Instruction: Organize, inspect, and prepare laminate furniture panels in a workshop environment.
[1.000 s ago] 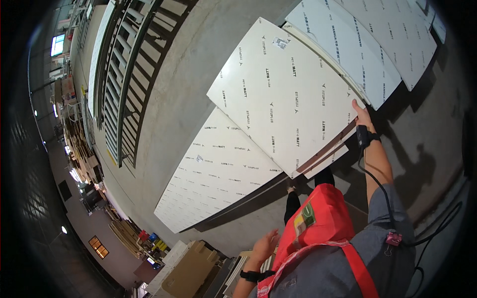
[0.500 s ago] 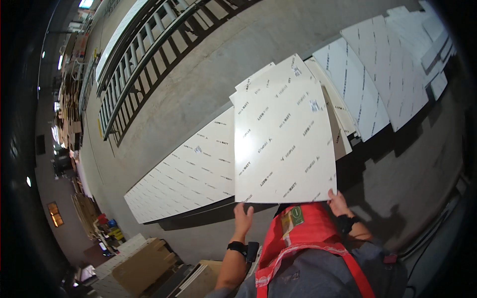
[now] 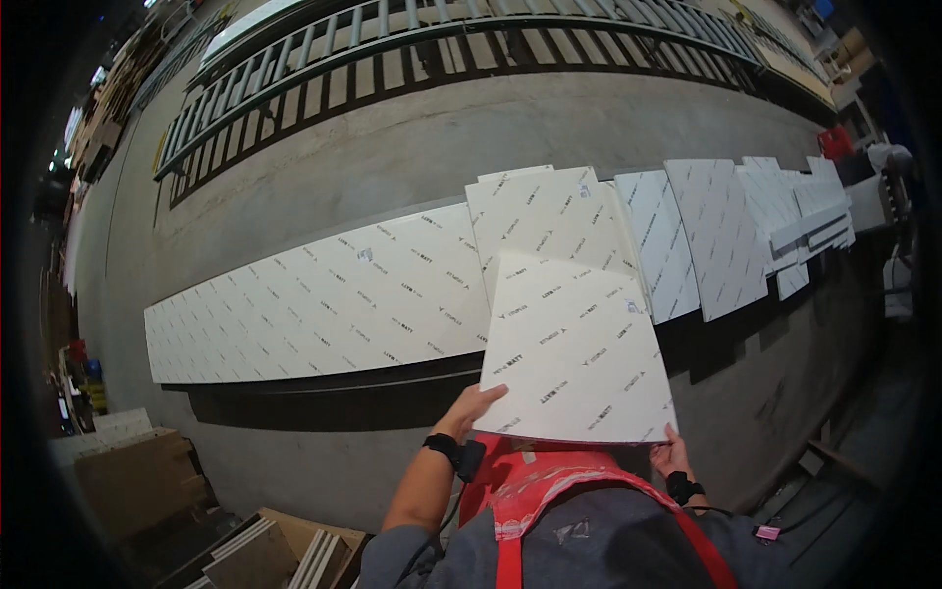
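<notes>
A white, film-covered panel (image 3: 579, 358) tilts toward me, its near edge just in front of my apron. My left hand (image 3: 475, 404) grips its left edge close to the near corner, thumb on top. At the near right corner, my right hand (image 3: 673, 454) holds the panel with its fingers mostly underneath. The far part of this panel overlaps another white panel (image 3: 538, 214), which has the same printed film and a small label. Beside them on the left lies a long white panel (image 3: 324, 299).
More white panels (image 3: 728, 231) and narrow strips (image 3: 814, 228) lie in a row to the right. Beyond a strip of concrete floor (image 3: 412, 147) runs a roller conveyor (image 3: 343, 39). Upright boards (image 3: 257, 555) stand at the lower left, beside a brown board stack (image 3: 137, 481).
My view has swung to the right and levelled. The held panel has come toward me, baring more of the one beneath. My left hand has closed on its left edge.
</notes>
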The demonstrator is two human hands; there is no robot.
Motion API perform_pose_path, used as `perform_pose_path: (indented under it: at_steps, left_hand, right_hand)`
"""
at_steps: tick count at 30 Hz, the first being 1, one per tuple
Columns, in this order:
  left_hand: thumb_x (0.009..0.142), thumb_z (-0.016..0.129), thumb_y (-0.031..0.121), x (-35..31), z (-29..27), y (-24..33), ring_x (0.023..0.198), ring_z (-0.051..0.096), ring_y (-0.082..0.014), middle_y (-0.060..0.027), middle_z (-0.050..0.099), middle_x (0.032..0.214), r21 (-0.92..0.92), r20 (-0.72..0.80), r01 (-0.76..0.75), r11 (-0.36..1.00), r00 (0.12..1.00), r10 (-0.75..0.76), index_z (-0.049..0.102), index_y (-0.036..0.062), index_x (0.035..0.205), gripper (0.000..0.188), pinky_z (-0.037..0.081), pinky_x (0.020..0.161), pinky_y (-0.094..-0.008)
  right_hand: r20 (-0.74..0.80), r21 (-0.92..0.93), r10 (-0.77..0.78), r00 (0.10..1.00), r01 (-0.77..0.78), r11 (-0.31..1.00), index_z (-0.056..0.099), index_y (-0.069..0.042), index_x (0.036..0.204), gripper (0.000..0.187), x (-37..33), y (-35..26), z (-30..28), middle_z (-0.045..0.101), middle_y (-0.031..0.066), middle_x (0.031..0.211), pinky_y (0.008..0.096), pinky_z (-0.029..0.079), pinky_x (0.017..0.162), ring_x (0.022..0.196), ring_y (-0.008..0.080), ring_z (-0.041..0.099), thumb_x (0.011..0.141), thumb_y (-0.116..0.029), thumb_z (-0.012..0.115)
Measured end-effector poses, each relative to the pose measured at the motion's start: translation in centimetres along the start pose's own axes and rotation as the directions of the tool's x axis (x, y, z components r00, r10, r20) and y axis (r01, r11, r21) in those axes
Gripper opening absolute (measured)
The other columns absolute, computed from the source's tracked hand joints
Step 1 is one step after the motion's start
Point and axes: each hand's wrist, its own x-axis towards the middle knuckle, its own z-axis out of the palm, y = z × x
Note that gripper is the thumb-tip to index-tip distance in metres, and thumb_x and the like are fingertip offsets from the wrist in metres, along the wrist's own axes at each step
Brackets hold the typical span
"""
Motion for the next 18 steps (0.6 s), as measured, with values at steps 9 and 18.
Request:
perform_pose_path:
  at_steps: [9,18]
  left_hand:
    - [0.092,0.053,0.018,-7.9,7.1,-6.0,0.102,0.059,-0.0239,-0.0167,0.056,0.118,-0.481,0.012,0.007,0.877,1.000,-0.001,0.046,-0.0071,0.124,0.041,0.050,0.086,-0.0347]
    - [0.094,0.046,0.018,-13.5,10.6,-10.7,0.107,0.057,-0.0272,-0.0217,0.053,0.121,-0.866,-0.052,-0.185,0.464,0.958,0.283,0.038,-0.0085,0.128,0.043,0.049,0.090,-0.0375]
  right_hand:
    - [0.263,0.033,-0.322,0.909,0.325,0.945,0.049,-0.005,0.121,0.045,-6.1,-3.8,9.9,0.058,0.0066,0.115,0.0379,0.047,0.090,0.104,0.0215,0.057,0.084,-0.028,0.060]
    - [0.487,-0.431,-0.104,0.867,0.342,0.835,0.047,0.000,0.118,0.046,-5.9,-9.7,17.6,0.058,0.0146,0.107,0.0406,0.054,0.072,0.096,0.0273,0.059,0.078,-0.022,0.055]
